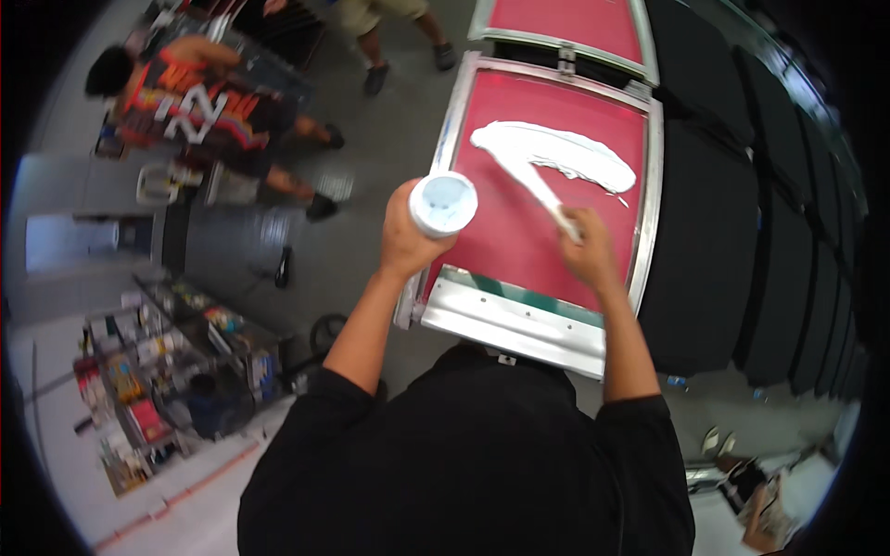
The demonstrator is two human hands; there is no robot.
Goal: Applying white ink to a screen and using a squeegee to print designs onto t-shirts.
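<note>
Because they fill the right side nearly top to bottom, black fabric-like panels (700, 241), overlapping in a row, rank largest. Workbench (222, 324), dark-topped, loaded with small items, lower left. Co-worker (190, 107), one, in a red and black sleeveless top, upper left, well apart.

Screen-printing frame (654, 199), one, pale metal, directly ahead of the person; red mesh (519, 236), bare except for the ink. Second screen (567, 17), same type, just beyond, partly cut off. Squeegee (514, 338), metal holder with green blade, lying across the near end of the frame.

White ink (593, 162), one thick curved band, upper half of the mesh, ragged along its lower edge. Spatula (538, 185), white, slanting, far end in the band's left end; where ink stops and blade begins cannot be told. Right hand (591, 250): fingers narrowed around the spatula's handle. Left hand (405, 232): curled around the tub. Tub (438, 231), white, round, mouth up, smeared inside, above the frame's left rail.

Step in hand, as judged: laying ink onto the mesh. Next move would call for the spatula lifted clear without dripping, tub kept level.
</note>
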